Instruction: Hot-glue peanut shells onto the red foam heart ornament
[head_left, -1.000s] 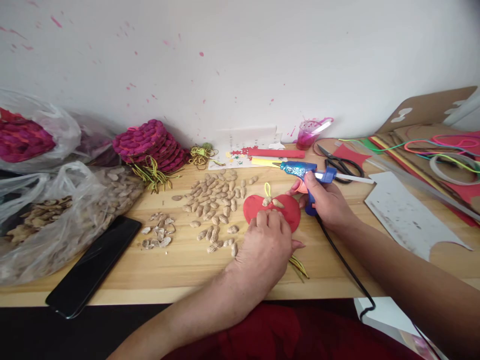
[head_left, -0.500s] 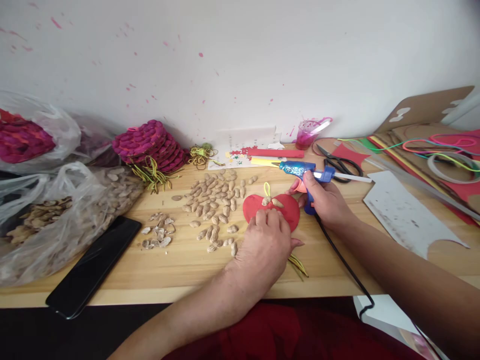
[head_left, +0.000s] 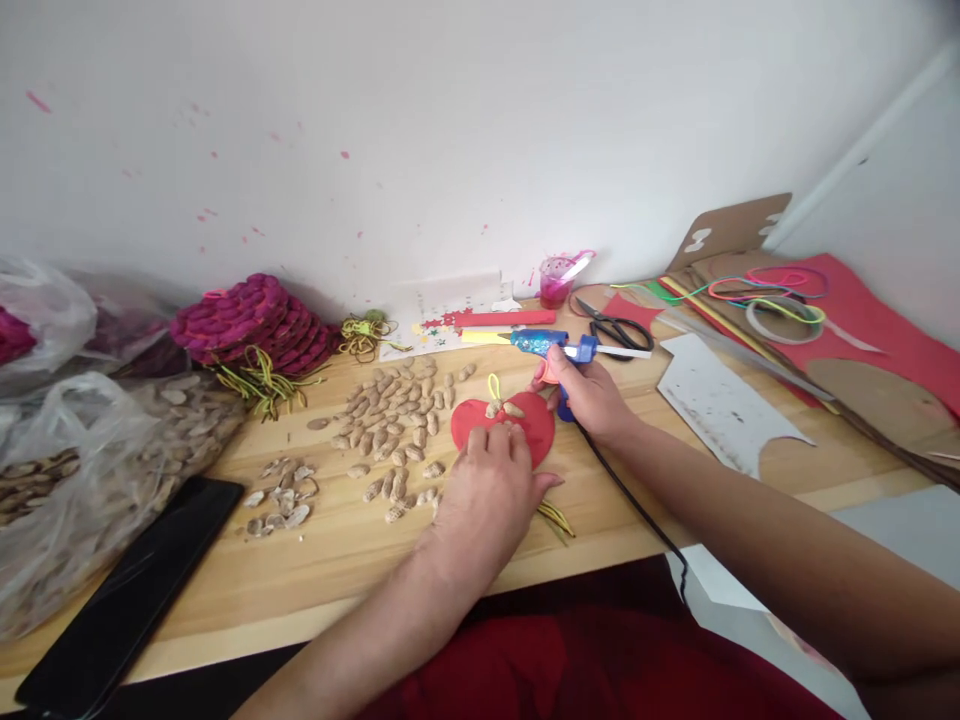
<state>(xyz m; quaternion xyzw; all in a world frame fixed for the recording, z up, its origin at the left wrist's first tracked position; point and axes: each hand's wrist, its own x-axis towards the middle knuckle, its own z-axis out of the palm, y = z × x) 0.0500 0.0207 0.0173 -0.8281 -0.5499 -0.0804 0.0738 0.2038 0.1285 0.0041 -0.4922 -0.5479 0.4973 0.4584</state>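
Observation:
A red heart-shaped cutout [head_left: 537,422] lies on the wooden table. It has a yellow cord loop [head_left: 493,385] at its top notch and a few peanuts [head_left: 513,409] on its upper middle. My left hand [head_left: 491,490] rests over the heart's lower part, fingers bent down and close together just below those peanuts. Whatever is under the fingertips is hidden. My right hand [head_left: 592,398] is wrapped round the handle of a blue hot glue gun [head_left: 536,343], held just behind the heart with its nozzle to the left. A white glue stick [head_left: 624,351] sticks out of its back.
Loose peanuts [head_left: 390,400] and broken shells [head_left: 283,500] lie left of the heart. Further left are a black phone [head_left: 135,590], plastic bags [head_left: 97,470] and stacked magenta pieces [head_left: 240,320]. Scissors [head_left: 622,332], a pink-stained cup [head_left: 555,285] and a white board piece [head_left: 724,405] sit behind and right.
The camera view has turned to the right, so everything sits further left. My hands keep nearly the same pose over the heart and on the hot glue gun.

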